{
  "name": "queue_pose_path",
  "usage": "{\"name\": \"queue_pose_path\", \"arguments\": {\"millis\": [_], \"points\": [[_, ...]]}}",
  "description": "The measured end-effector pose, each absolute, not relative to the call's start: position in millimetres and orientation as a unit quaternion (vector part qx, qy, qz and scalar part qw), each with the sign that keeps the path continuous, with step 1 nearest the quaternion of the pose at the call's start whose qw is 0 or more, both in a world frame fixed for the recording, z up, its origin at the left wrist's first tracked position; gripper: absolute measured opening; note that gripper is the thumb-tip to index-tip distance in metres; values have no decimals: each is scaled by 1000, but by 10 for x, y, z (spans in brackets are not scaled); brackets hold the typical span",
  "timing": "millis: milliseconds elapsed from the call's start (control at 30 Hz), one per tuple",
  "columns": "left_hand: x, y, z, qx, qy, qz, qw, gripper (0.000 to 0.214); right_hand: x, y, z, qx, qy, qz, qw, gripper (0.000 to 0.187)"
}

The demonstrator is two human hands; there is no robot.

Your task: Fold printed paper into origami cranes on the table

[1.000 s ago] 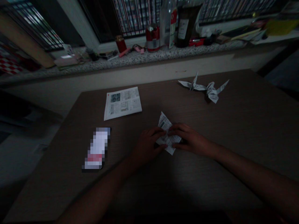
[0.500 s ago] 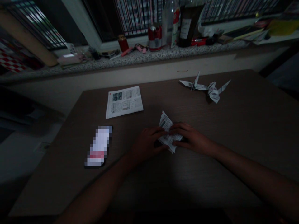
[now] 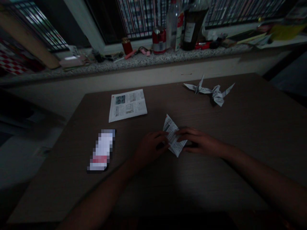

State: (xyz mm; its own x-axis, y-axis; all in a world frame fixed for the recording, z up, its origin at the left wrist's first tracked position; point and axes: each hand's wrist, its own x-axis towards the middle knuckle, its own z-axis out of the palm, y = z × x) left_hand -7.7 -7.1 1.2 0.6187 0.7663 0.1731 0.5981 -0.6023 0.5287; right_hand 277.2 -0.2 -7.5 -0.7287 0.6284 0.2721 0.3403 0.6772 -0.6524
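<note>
A folded piece of printed paper (image 3: pixel 173 135), roughly kite-shaped with a pointed top, lies on the table between my hands. At its left edge, my left hand (image 3: pixel 151 145) pinches the paper with fingertips and thumb close together. From the other side, my right hand (image 3: pixel 200 142) grips the right edge, its fingers over the top face and its thumb low at the side. Two folded paper cranes, a left one (image 3: pixel 198 88) and a right one (image 3: pixel 217 95), rest near the back of the table.
A flat printed sheet (image 3: pixel 128 105) lies at the back left of the brown table (image 3: pixel 206 185). Nearer me on the left is a phone (image 3: pixel 102 151) with a blurred screen. Behind, the granite sill (image 3: pixel 105 65) bears a red can (image 3: pixel 159 41), bottles and small clutter.
My fingers have slid outward from the paper's middle toward its edges, showing more of the printed face. The lower corner now looks flatter and closed. The view has shifted slightly.
</note>
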Motion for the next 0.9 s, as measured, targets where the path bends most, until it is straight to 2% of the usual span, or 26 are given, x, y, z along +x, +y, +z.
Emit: {"name": "queue_pose_path", "arguments": {"millis": [167,400,533,600,700,833,900], "points": [[-94,-93,12,856,400,219,241,5,2766,-2,-62,-268,-887,283,247,35],[-105,-91,64,863,389,209,246,13,2695,-11,-59,-301,-888,217,273,22],[-91,-94,86,875,379,206,218,47,2641,-42,-60,-332,-876,195,289,24],[-75,-84,82,870,394,204,213,52,2625,-61,-63,-343,-871,194,292,25],[-43,-50,86,871,413,170,203,45,2617,-73,-83,-338,-877,183,289,29],[10,3,138,887,409,113,181,33,2616,-55,-116,-354,-888,143,255,49],[33,25,166,894,407,99,162,28,2611,-37,-123,-361,-893,127,237,52]]}}
